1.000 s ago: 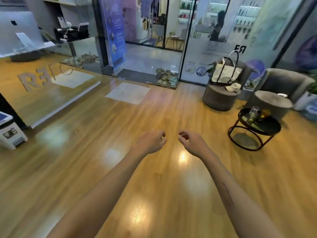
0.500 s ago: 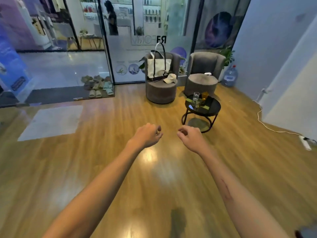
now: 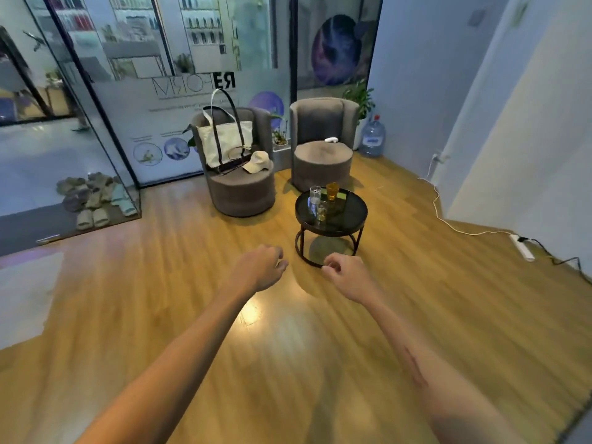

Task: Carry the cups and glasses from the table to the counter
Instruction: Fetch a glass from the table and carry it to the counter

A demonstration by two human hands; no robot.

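A small round black table (image 3: 347,216) stands on the wooden floor ahead of me. On it are a tall clear glass (image 3: 315,194), an amber glass (image 3: 332,191) and a short glass (image 3: 322,211) nearer to me. My left hand (image 3: 261,267) and my right hand (image 3: 347,274) hang in front of me, well short of the table. Both have loosely curled fingers and hold nothing. No counter is in view.
Two grey armchairs stand behind the table: one (image 3: 238,184) bears a tote bag (image 3: 224,142) and a cap, the other (image 3: 322,155) a small white object. A white cable and power strip (image 3: 522,246) lie along the right wall. Slippers (image 3: 93,200) sit behind glass at left.
The view has swung right and come closer to the table, which now sits near the centre. My hands keep the same loose pose in front of me.
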